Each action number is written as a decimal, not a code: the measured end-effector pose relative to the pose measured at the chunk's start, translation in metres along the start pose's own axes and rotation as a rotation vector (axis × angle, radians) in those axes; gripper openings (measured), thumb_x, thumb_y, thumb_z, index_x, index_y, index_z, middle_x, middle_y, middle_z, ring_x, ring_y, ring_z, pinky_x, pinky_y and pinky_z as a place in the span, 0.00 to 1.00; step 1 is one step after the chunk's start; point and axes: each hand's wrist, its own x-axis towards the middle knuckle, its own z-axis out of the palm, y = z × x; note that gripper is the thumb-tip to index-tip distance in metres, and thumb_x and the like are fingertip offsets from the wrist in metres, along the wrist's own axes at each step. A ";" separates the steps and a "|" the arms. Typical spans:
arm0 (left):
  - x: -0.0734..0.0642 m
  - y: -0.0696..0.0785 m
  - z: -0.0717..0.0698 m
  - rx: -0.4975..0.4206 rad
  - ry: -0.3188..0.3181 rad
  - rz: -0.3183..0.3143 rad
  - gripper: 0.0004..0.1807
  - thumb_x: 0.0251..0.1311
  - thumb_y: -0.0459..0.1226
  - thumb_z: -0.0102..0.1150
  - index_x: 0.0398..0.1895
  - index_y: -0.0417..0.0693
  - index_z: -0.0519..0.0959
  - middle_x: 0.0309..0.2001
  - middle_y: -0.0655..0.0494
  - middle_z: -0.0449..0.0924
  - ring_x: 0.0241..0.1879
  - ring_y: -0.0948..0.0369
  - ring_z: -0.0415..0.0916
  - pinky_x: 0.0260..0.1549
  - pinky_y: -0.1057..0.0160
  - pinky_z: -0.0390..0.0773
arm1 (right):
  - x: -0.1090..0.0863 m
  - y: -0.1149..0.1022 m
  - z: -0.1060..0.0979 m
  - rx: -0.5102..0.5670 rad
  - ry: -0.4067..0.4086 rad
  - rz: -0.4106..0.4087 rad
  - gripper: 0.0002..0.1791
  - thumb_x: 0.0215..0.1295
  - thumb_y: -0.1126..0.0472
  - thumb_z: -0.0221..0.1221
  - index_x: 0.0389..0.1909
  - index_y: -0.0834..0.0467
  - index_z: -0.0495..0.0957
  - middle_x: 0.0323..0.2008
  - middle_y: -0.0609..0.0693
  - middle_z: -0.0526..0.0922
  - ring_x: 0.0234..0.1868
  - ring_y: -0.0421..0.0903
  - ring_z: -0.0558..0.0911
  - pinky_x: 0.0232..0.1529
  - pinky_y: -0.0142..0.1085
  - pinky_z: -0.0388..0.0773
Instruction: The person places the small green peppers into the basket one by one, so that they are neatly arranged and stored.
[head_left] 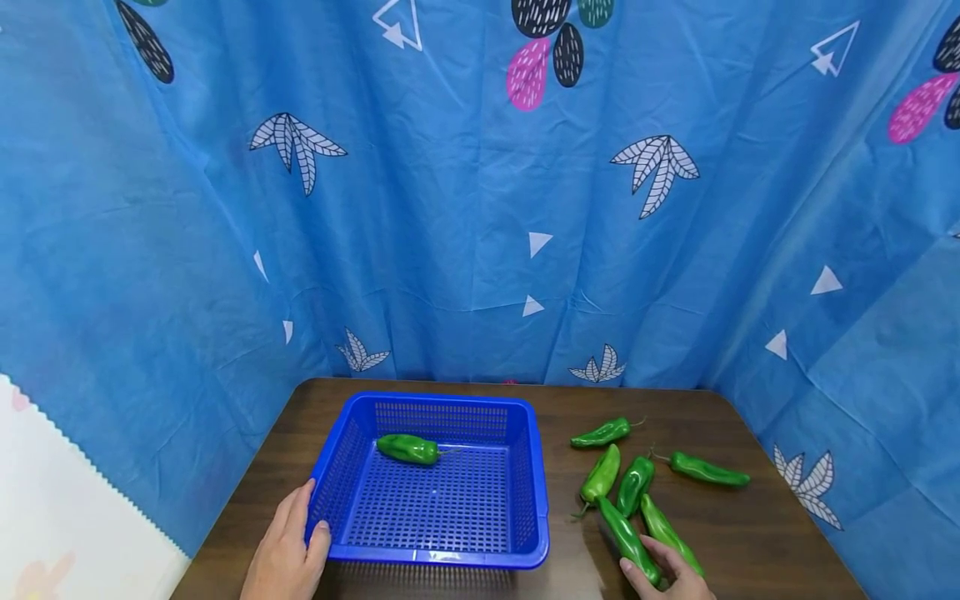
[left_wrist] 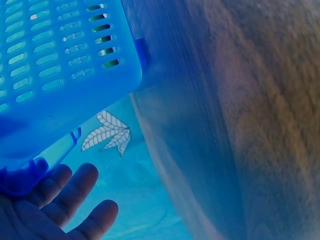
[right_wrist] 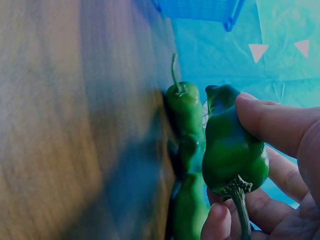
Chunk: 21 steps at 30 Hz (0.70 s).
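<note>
A blue plastic basket (head_left: 435, 517) with slotted walls stands on the table, with one green pepper (head_left: 408, 448) lying inside near its back left. My left hand (head_left: 285, 546) holds the basket at its front left corner, thumb over the rim and fingers along the outside. In the left wrist view three fingers (left_wrist: 75, 195) extend loosely below the rim; the thumb is hidden there. At the front right, my right hand (head_left: 670, 573) pinches a long green pepper (right_wrist: 232, 135) between thumb and fingers. Its stem points toward the palm side in the right wrist view.
Several other green peppers lie right of the basket, among them a light green one (head_left: 602, 475), a slim one (head_left: 667, 529) beside my right hand and one (head_left: 708, 471) farther right. A patterned blue curtain (head_left: 480, 208) hangs behind the brown wooden table (head_left: 750, 533).
</note>
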 end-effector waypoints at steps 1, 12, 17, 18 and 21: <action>0.001 0.000 0.000 0.000 -0.005 -0.001 0.31 0.64 0.35 0.55 0.71 0.37 0.66 0.64 0.39 0.70 0.58 0.38 0.74 0.51 0.36 0.75 | -0.001 -0.002 -0.001 0.008 0.006 -0.001 0.46 0.52 0.34 0.69 0.61 0.65 0.76 0.52 0.67 0.82 0.36 0.48 0.82 0.39 0.42 0.81; -0.001 0.000 0.000 -0.002 0.021 0.023 0.31 0.62 0.34 0.57 0.69 0.37 0.67 0.63 0.39 0.72 0.57 0.38 0.75 0.49 0.37 0.75 | -0.007 -0.026 -0.010 -0.044 0.085 -0.069 0.35 0.52 0.43 0.72 0.57 0.59 0.81 0.47 0.62 0.86 0.38 0.51 0.85 0.36 0.39 0.80; -0.001 0.001 -0.001 0.005 0.001 -0.004 0.31 0.63 0.35 0.56 0.70 0.37 0.66 0.63 0.39 0.71 0.58 0.39 0.75 0.50 0.37 0.75 | -0.008 -0.042 -0.013 -0.036 0.123 -0.152 0.33 0.51 0.41 0.73 0.55 0.56 0.83 0.47 0.60 0.87 0.45 0.57 0.86 0.38 0.40 0.82; 0.000 0.001 -0.001 0.005 -0.001 -0.007 0.31 0.63 0.35 0.55 0.70 0.37 0.66 0.63 0.39 0.71 0.58 0.39 0.75 0.51 0.37 0.75 | -0.008 -0.046 -0.013 -0.033 0.126 -0.163 0.32 0.51 0.42 0.73 0.55 0.55 0.83 0.47 0.59 0.88 0.46 0.57 0.86 0.38 0.40 0.82; 0.000 0.002 -0.001 0.005 -0.007 -0.011 0.31 0.64 0.35 0.55 0.70 0.37 0.66 0.64 0.39 0.71 0.58 0.38 0.75 0.51 0.36 0.75 | -0.007 -0.055 -0.015 -0.036 0.117 -0.191 0.31 0.52 0.44 0.74 0.55 0.53 0.83 0.47 0.56 0.88 0.44 0.54 0.86 0.36 0.39 0.81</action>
